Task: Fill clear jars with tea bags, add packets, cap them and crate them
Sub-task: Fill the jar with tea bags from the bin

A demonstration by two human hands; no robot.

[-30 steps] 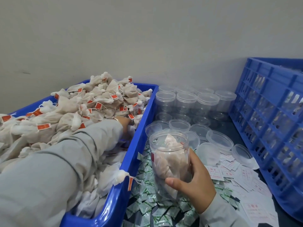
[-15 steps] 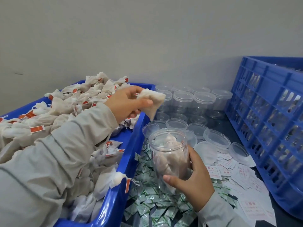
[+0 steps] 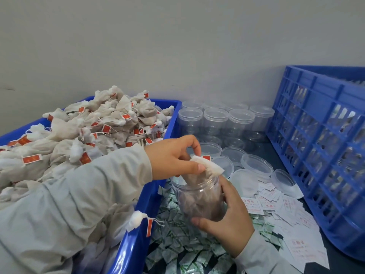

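**Bag going into jar**

Left hand [image 3: 173,157] fingers [image 3: 194,168] pinch a tea bag [image 3: 205,169], its body below them inside the jar's mouth. Right hand [image 3: 227,218] fingers wrap the clear jar [image 3: 199,198], probably steadying it upright. Packets [image 3: 177,252] under the jar; lids [image 3: 256,165] beyond it.

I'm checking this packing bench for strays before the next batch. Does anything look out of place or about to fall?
One tea bag hangs over the near rim of the blue bin, its red tag dangling outside above the green packets. It could slip out. Nothing else stands out.
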